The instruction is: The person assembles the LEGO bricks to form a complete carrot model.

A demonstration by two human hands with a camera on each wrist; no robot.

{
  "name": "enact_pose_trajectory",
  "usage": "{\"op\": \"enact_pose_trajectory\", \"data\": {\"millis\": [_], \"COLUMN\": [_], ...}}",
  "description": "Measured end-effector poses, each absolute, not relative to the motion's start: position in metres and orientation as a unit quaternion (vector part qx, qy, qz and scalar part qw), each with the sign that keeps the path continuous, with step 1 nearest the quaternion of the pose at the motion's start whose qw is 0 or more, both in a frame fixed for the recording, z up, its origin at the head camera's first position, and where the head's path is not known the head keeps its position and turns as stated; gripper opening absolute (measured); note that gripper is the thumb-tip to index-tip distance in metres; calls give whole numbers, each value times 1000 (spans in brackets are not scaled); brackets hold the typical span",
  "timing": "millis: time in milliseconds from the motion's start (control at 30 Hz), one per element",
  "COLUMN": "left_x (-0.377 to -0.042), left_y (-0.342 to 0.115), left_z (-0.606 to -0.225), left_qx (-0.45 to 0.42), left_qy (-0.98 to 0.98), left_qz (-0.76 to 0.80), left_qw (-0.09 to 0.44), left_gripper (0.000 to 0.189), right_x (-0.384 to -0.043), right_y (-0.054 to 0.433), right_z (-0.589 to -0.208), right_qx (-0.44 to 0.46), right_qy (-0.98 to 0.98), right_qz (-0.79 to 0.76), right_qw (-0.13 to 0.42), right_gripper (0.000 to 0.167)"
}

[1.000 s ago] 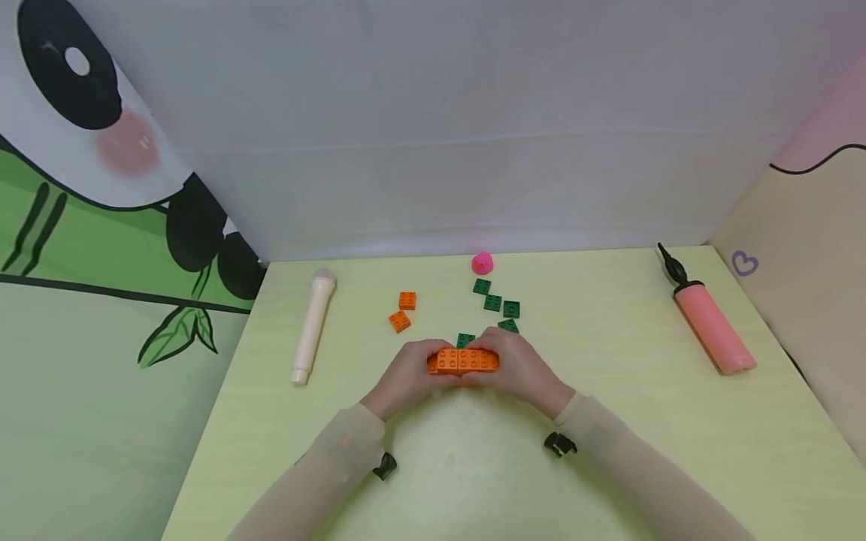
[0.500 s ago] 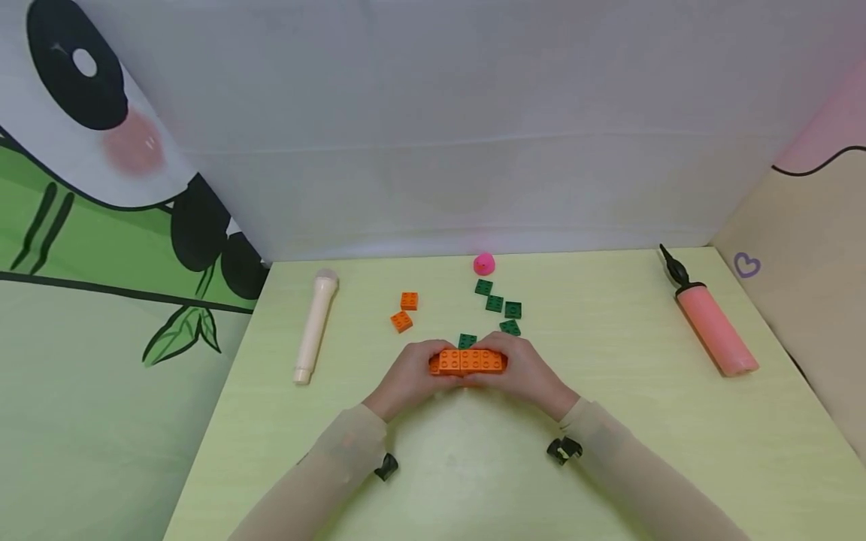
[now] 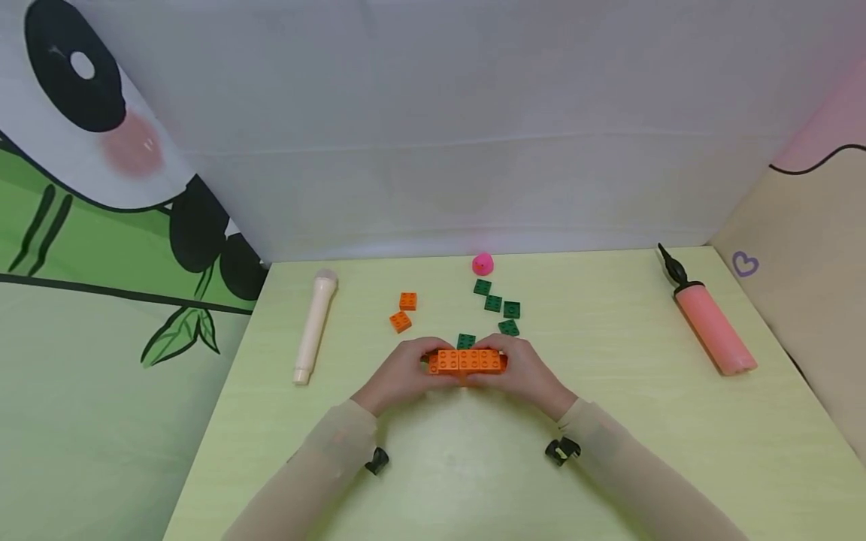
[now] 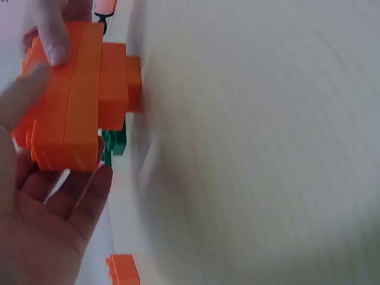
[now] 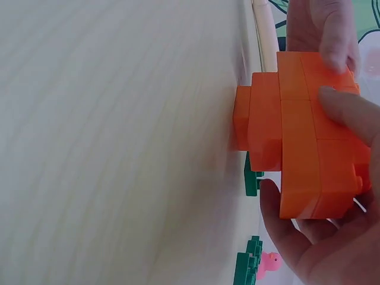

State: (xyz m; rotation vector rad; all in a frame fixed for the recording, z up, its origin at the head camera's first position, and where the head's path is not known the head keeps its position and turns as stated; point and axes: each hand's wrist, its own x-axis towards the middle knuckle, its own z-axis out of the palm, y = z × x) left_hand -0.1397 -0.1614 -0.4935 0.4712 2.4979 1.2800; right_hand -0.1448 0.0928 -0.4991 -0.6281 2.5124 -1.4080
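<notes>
A stack of orange toy building bricks point(image 3: 467, 361), wide at the top and stepped narrower toward the table, is held between both hands in the middle of the head view. My left hand point(image 3: 406, 374) grips its left end, thumb on the near face and fingers curving behind. At the other end my right hand point(image 3: 522, 373) holds it the same way, as the right wrist view shows the thumb across the orange bricks point(image 5: 301, 124). The lowest small brick point(image 4: 134, 83) stands close over the table. Fingers hide parts of both ends.
Several loose green bricks point(image 3: 493, 303) and a pink toy point(image 3: 482, 264) lie beyond the hands. Two orange bricks point(image 3: 401, 322) sit to their left. A pale tube point(image 3: 315, 327) lies far left, a pink hand pump point(image 3: 714, 328) far right. Behind the table point(image 3: 595, 300) rises a white backdrop.
My left hand has shifted slightly left, opening a small gap at the stack's left end. The right hand has moved a little rightward along its end. The stack stays nearly in place.
</notes>
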Motion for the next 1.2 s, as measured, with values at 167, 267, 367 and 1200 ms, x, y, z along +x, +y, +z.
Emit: {"op": "enact_pose_trajectory", "data": {"millis": [167, 267, 367, 1200], "left_x": [-149, -157, -167, -197], "left_y": [-177, -186, -193, -199], "left_z": [-490, -490, -493, -516], "left_qx": [168, 141, 96, -5], "left_qy": [854, 870, 900, 955], "left_qz": [475, 466, 425, 295], "left_qw": [127, 81, 19, -22], "left_gripper": [41, 39, 33, 38], "right_x": [-145, -146, -146, -144], "right_y": [92, 91, 90, 96], "right_z": [-498, -499, -499, -504], "right_qx": [-201, -188, -177, -160], "right_qy": [848, 848, 849, 846], "right_qz": [-479, -481, -481, -491], "right_qw": [106, 119, 129, 131], "right_gripper": [41, 43, 45, 48]}}
